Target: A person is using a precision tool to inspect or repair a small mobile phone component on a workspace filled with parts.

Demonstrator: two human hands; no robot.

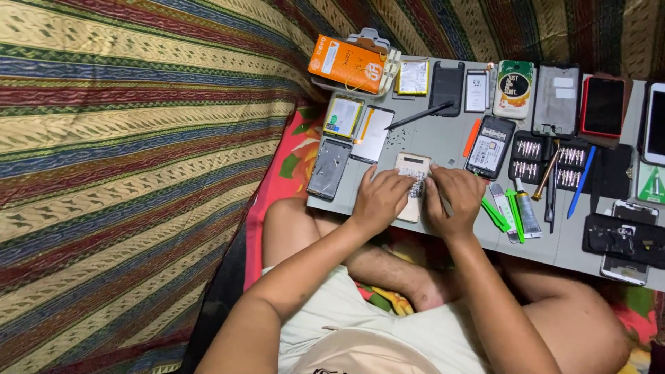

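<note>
I am working on a smooth matt grey board (pixel 443 138); the opened phone (pixel 411 181) is showing dull metal, and the woven striped cloth (pixel 125 138) is looking coarse.

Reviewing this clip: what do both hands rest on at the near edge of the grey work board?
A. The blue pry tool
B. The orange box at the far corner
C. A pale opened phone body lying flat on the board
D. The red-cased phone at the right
C: the left hand and right hand both lie on the pale opened phone body on the grey work board, apart from the orange box.
</note>
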